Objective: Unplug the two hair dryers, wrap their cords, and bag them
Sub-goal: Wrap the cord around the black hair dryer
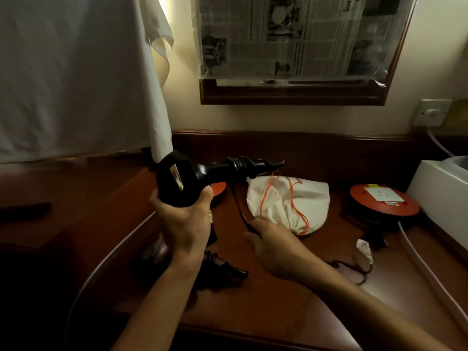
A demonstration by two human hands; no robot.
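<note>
Left hand (186,224): I grip the black hair dryer (182,182), raised
Right hand (272,245): I pinch its cord (239,203) beside the bag (304,198)

Newspaper (291,36) covers the framed mirror (291,93); an orange reel (385,200) sits on the desk (278,312).

Left hand (186,221) is raised above the desk, palm up, fingers and thumb curled round the black hair dryer (182,182). Right hand (272,245) is reached fwd, lower, knuckles up, fingertips pinched on the dryer's black cord (239,209). Both forearms are bare and extended.
</note>
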